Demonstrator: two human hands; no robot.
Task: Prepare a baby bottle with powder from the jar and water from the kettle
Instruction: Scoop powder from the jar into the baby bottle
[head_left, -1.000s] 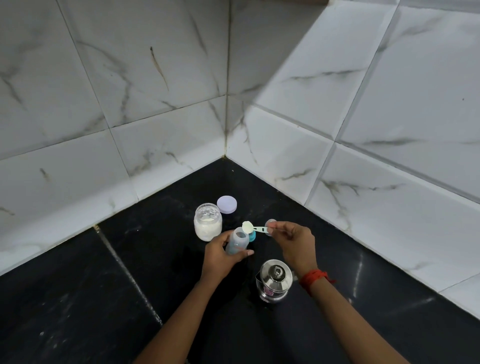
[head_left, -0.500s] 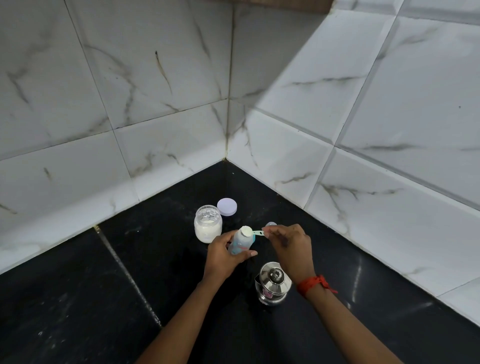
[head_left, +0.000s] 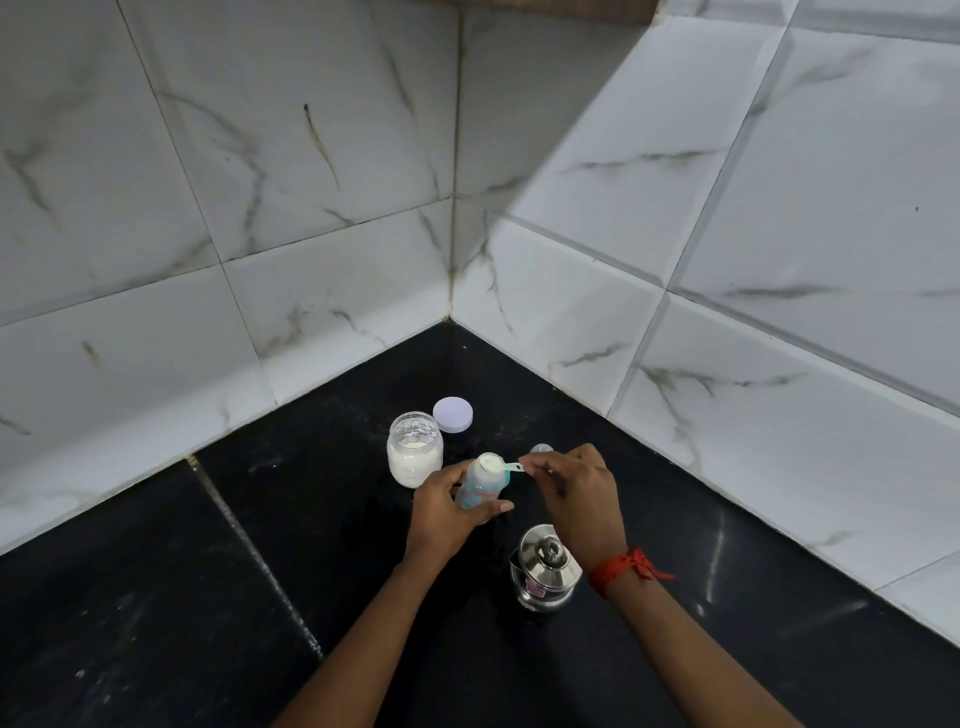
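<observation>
Item, the jar (head_left: 414, 449): open, powder inside, on the bench (head_left: 156, 571) just left of the hands. Its lid (head_left: 453, 414) lies behind it.
Item, the left hand (head_left: 441, 512): grip wrapped round the bottle (head_left: 480, 491), which is held tilted.
Item, the scoop (head_left: 491, 463): sits over the bottle's mouth with white powder showing. The right hand (head_left: 576, 488) has its grip pinching the handle.
Risk: the mouth is narrow and the bottle is tilted, so a hasty tip would scatter powder over the bench.
Item, a small clear piece (head_left: 541, 448) behind the fingers: possibly the bottle's cap.
Item, the kettle (head_left: 545, 569): lidded, close under the right wrist, where a dropped forearm could knock it.
</observation>
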